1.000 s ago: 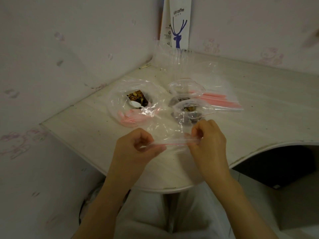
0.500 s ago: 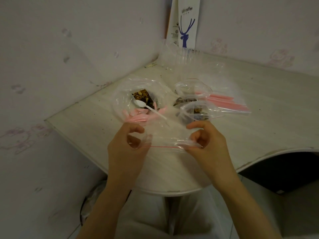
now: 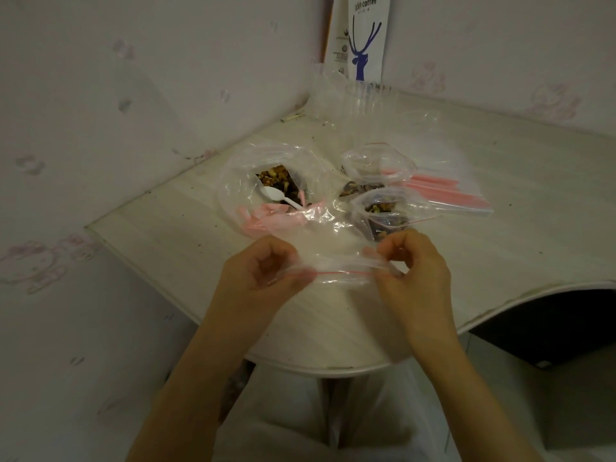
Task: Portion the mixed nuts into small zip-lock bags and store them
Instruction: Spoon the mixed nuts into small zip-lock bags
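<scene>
Corner desk (image 3: 533, 168), patterned walls. Small zip-lock bag (image 3: 336, 258), apparently empty, held over near desk edge; left hand (image 3: 263, 278) and right hand (image 3: 416, 271) each pinch one zip end. Film thin, limp, slippery, very light: grasp stiffer red zip strip (image 3: 336, 272). Mixed nuts (image 3: 275, 176) behind.

The left hand (image 3: 263, 278) and right hand (image 3: 416, 278) are bare, as are both wrists. The left forearm (image 3: 200, 378) and right forearm (image 3: 466, 395) are uncovered down to the lower edge of the frame. Between them, at bottom centre, a pale, whitish garment (image 3: 366, 425) covers the lap, soft and creased, with a darker fold down its middle.
</scene>
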